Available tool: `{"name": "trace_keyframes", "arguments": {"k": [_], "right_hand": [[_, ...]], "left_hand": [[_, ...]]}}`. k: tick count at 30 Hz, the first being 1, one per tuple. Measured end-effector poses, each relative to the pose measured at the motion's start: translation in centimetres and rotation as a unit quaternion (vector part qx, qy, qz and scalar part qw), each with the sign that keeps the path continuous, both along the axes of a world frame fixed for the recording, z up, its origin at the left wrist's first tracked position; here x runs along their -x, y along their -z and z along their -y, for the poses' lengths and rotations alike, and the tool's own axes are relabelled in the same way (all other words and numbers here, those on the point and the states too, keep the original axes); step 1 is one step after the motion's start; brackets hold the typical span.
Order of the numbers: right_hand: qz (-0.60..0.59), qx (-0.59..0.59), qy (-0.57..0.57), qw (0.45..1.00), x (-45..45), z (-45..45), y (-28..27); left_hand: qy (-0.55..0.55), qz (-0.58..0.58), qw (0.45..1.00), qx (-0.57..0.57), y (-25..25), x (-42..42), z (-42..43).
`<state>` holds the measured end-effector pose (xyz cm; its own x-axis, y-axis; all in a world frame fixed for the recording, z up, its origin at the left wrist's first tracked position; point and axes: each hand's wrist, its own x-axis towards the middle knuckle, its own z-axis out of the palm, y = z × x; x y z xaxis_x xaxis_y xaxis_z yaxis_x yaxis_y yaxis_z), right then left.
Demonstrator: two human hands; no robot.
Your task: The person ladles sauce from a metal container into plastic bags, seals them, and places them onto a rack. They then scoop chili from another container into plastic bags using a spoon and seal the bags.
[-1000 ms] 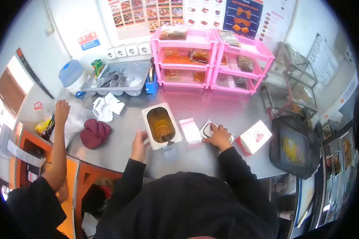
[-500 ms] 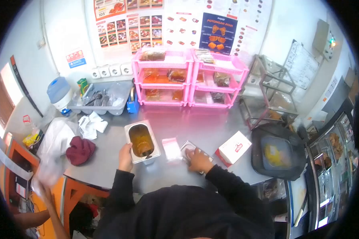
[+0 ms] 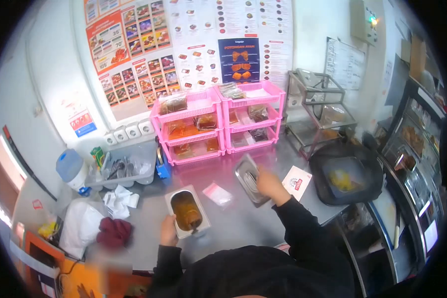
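The steel container (image 3: 205,219) sits just to the right of my left hand (image 3: 169,231), whose fingers curl onto its left rim and hold it. My right hand (image 3: 270,185) grasps the right side of a steel lid (image 3: 245,173), which looks tilted and well apart from the container's opening. The container is a rectangle of smooth metal with a broad flat rim and a rounded inner opening; the lid is shiny, with a sunken middle. Amber-brown liquid (image 3: 182,207) shows inside the container, cloudy and glossy, with a dark utensil end near the closest edge. Between the two lies a clear plastic packet (image 3: 218,195) with a pink strip, flat on the smooth metal counter (image 3: 236,226). Beyond the lid is a white card box (image 3: 297,183) with red print. Left of the container, a maroon cloth (image 3: 114,232) lies crumpled beside a white plastic bag (image 3: 81,226).
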<state>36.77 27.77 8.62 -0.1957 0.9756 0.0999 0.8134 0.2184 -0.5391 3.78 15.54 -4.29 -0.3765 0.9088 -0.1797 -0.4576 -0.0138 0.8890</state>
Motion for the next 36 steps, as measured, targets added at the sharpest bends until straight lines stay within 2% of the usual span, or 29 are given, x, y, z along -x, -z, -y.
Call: {"name": "trace_keyframes", "arguments": {"k": [2,4,6,7,8,10,11,14,15,18,19,20,23,26,27,30,33,36], "right_hand": [[-0.151,-0.092,-0.02,0.984,1.8,1.0,-1.1],[-0.226,-0.229,-0.131,0.938,5.3,-0.2,4.1],[-0.247,-0.064,-0.161,0.953,7.8,3.7,2.8],[-0.243,0.023,-0.142,0.959,8.4,4.3,3.3],[-0.24,0.107,-0.123,0.957,8.8,4.7,3.9],[-0.242,0.203,-0.114,0.942,8.9,4.7,6.0],[-0.246,0.255,-0.109,0.929,9.2,5.1,7.2],[-0.11,0.02,-0.059,0.992,10.5,7.3,10.4],[-0.158,0.054,-0.059,0.984,10.7,7.6,10.9],[-0.294,0.136,-0.024,0.946,10.3,10.1,11.3],[-0.327,0.155,-0.027,0.932,10.4,10.7,9.4],[-0.36,0.173,-0.034,0.916,10.4,11.1,8.4],[-0.339,0.127,-0.007,0.932,10.6,11.5,8.9],[-0.253,0.087,-0.001,0.964,10.8,11.4,9.4],[-0.224,0.145,0.009,0.964,10.6,11.4,8.0],[-0.406,0.185,0.035,0.894,10.2,12.2,6.1],[-0.441,0.206,0.065,0.871,10.3,12.3,6.5],[-0.3,0.09,0.049,0.948,9.9,12.2,6.6]], "left_hand": [[0.034,-0.001,0.999,-0.006,-1.6,-1.3,0.7],[0.057,-0.016,0.998,-0.009,-1.7,-2.5,1.2],[0.066,-0.052,0.996,-0.015,-0.8,-3.2,1.3],[0.063,0.018,0.998,-0.023,-0.3,-4.0,1.2],[0.073,0.033,0.996,-0.039,-0.3,-4.8,1.2],[0.087,0.057,0.992,-0.07,-1.4,-5.7,2.0],[0.091,-0.086,0.985,-0.121,1.4,-5.1,1.4],[0.055,-0.197,0.967,-0.149,2.2,-5.5,1.1],[0.04,-0.171,0.977,-0.12,1.4,-5.6,1.1],[0.153,-0.072,0.979,-0.114,-3.1,-5.8,2.3],[0.198,-0.149,0.966,-0.072,-2.7,-4.6,1.7],[0.228,-0.153,0.959,-0.069,-2.8,-4.3,1.7],[0.275,-0.168,0.944,-0.073,-5.3,-4.8,2.1],[0.287,-0.133,0.946,-0.07,-4.8,-4.5,1.6],[0.288,-0.112,0.948,-0.072,-4.7,-4.4,1.7],[0.295,-0.062,0.951,-0.064,-3.9,-4.5,1.8],[0.285,0.002,0.957,-0.051,-1.4,-4.5,1.8],[0.26,0.014,0.964,-0.054,-0.3,-5.2,2.4]]}}
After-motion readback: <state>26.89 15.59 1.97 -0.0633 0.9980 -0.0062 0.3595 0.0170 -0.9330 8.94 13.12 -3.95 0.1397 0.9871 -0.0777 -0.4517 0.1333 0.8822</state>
